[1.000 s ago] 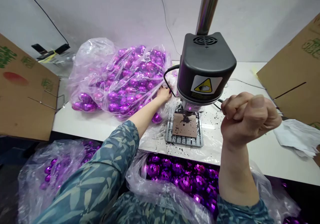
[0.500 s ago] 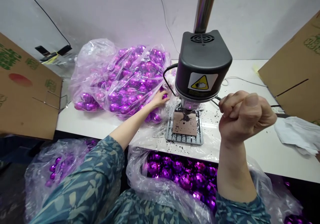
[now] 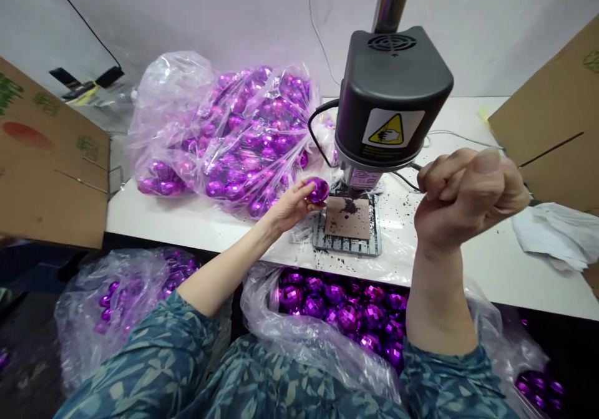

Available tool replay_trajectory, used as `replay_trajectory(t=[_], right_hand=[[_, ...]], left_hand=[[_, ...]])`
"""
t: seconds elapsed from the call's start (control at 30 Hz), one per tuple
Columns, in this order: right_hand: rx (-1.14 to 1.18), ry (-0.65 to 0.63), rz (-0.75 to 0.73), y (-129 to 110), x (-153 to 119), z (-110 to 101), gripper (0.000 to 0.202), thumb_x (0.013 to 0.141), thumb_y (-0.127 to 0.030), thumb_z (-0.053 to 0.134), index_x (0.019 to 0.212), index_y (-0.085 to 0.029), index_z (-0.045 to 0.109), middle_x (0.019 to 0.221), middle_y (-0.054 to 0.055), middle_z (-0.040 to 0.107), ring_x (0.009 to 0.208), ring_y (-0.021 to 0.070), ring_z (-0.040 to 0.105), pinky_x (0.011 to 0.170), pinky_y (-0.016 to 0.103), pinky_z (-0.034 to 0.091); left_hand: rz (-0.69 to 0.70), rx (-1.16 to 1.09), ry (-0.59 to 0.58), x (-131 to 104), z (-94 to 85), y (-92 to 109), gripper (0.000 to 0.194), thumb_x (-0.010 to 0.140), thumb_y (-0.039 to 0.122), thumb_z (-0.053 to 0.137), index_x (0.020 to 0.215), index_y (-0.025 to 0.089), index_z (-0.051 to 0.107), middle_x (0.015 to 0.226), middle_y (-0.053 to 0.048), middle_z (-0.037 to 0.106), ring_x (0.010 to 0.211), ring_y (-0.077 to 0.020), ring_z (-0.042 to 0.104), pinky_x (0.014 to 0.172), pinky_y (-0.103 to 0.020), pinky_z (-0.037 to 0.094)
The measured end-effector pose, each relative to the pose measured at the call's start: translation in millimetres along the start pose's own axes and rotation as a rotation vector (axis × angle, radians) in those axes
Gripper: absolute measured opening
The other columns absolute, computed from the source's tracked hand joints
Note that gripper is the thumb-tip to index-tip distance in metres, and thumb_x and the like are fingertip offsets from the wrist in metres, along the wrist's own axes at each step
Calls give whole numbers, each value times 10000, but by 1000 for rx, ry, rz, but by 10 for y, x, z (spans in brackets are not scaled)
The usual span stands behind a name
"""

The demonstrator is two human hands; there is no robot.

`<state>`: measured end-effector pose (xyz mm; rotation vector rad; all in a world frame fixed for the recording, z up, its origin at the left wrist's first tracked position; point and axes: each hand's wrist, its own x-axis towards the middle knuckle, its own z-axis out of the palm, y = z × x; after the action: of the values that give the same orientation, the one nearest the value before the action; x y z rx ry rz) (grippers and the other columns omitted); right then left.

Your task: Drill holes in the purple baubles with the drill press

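Observation:
A shiny purple faceted bauble [image 3: 319, 190] is held between the thumb and fingers of my left hand [image 3: 294, 204]. It hovers just left of the brown plate [image 3: 347, 226], which has a small dark hole and lies on a grey slotted machine base [image 3: 327, 244]. Above the plate hangs the black machine head [image 3: 395, 95] with a yellow warning sticker. My right hand [image 3: 468, 197] is raised in a closed fist right of the head; whatever it grips is hidden by the fingers. Dark crumbs are scattered on the plate and around the base.
Behind my left hand lies a clear plastic bag [image 3: 253, 138] full of purple baubles. More baubles [image 3: 349, 316] fill a plastic-lined opening below the table edge. Cardboard boxes [image 3: 51, 157] flank the table left and right. A white cloth [image 3: 556, 235] lies at right.
My left hand has come out of the bag's mouth toward the machine with a bauble in its fingers. My right fist stays closed in about the same place. The view has shifted slightly.

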<state>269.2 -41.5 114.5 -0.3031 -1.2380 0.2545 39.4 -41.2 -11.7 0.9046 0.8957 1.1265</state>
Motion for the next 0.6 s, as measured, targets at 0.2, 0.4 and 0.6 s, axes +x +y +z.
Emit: replay_trajectory(t=[0.2,0.4,0.6], right_hand=[[21,45,26,-15,-22,26,622,969,-395,663,551,-204,244,465,-78,146,380,42,271,396,233,251],[-122,21,98,-106,-39,25,635,988,-510,613,578,-203,236,473,-70,192,402,30,298,424,217,294],[-95,26,111,-126,-46,21,611,984,-505,623,591,-209,259,491,-65,162,421,45,311,441,230,303]], left_hand=[[86,73,44,41,194,-292,569,750,396,919,1199,194,635,1121,-81,774,1064,-211,736,1029,-408,559],[125,201,-10,122,220,-443,555,709,341,950,1136,203,623,1043,-58,760,992,-201,720,997,-427,551],[179,258,-34,159,213,-550,575,677,320,964,1127,200,626,1161,-79,734,1079,-223,713,1045,-445,550]])
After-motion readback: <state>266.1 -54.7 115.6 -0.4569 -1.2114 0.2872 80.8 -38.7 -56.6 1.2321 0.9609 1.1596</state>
